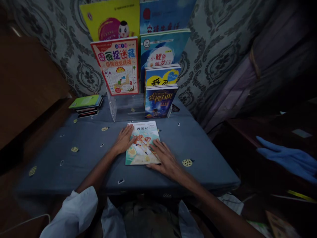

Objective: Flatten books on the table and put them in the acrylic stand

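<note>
A thin picture-covered book (141,145) lies face up on the blue cloth, near the middle of the table. My left hand (124,138) rests flat along its left edge, fingers stretched out over the cover. On the other side, my right hand (164,158) lies with spread fingers over the lower right of the cover. Neither hand is closed around the book. Just behind it is a clear stepped book stand (126,113). In its front right step stands a dark blue book (158,102), and a red-bordered book (120,71) leans at left.
Behind these stand a yellow-green book (111,19), a teal book (163,49) and a blue book (168,15). A small stack of books (85,105) sits at the table's back left. Patterned wallpaper is behind; a blue glove (287,158) lies at right.
</note>
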`<state>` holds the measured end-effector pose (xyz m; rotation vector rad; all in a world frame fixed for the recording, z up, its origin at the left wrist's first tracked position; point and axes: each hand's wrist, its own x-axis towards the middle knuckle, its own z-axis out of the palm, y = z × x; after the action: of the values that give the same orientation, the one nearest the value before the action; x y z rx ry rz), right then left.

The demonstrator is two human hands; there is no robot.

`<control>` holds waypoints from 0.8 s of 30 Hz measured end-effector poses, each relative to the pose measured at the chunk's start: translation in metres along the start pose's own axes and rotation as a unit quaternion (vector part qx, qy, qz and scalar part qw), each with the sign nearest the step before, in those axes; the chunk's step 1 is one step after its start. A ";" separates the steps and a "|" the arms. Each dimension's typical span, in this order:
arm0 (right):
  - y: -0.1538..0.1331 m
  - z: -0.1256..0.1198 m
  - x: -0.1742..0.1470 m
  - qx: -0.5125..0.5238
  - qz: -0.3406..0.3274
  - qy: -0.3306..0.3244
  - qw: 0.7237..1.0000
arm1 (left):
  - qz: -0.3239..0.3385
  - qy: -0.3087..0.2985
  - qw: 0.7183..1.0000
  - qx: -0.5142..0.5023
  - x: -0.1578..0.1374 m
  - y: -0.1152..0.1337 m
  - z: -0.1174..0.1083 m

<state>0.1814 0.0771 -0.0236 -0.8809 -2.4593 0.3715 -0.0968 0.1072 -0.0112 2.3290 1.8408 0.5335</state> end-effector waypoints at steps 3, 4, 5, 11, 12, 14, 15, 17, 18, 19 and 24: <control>0.003 -0.004 0.006 0.009 -0.006 -0.012 1.000 | 0.001 0.012 1.000 -0.002 -0.001 0.000 0.003; 0.005 -0.006 0.010 0.014 -0.003 -0.019 1.000 | -0.001 0.014 1.000 -0.002 -0.002 0.001 0.004; 0.007 -0.007 0.015 0.019 -0.001 -0.027 0.999 | -0.005 0.014 1.000 -0.002 -0.002 0.002 0.004; 0.041 -0.009 0.063 0.012 0.034 -0.061 0.997 | -0.015 0.013 1.000 0.003 -0.004 0.006 0.002; 0.047 -0.009 0.072 0.007 0.040 -0.062 0.997 | -0.016 0.013 1.000 0.003 -0.004 0.007 0.001; 0.059 -0.007 0.087 -0.002 0.053 -0.060 0.997 | -0.020 0.011 1.000 0.005 -0.004 0.008 0.000; 0.063 -0.006 0.092 -0.007 0.060 -0.059 0.996 | -0.022 0.009 1.000 0.006 -0.004 0.008 -0.001; 0.069 -0.004 0.100 -0.017 0.074 -0.054 0.996 | -0.027 0.002 1.000 0.011 -0.004 0.009 -0.002; 0.070 -0.003 0.101 -0.023 0.079 -0.052 0.995 | -0.028 -0.001 1.000 0.013 -0.004 0.009 -0.002; 0.070 -0.003 0.102 -0.027 0.081 -0.049 0.995 | -0.029 -0.002 0.999 0.014 -0.004 0.010 -0.002; 0.069 -0.002 0.099 -0.036 0.080 -0.042 0.995 | -0.032 0.011 0.999 0.018 -0.004 0.010 -0.001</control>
<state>0.1517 0.1937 -0.0144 -1.1186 -2.4987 0.3856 -0.0884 0.1004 -0.0081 2.2870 1.9432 0.5228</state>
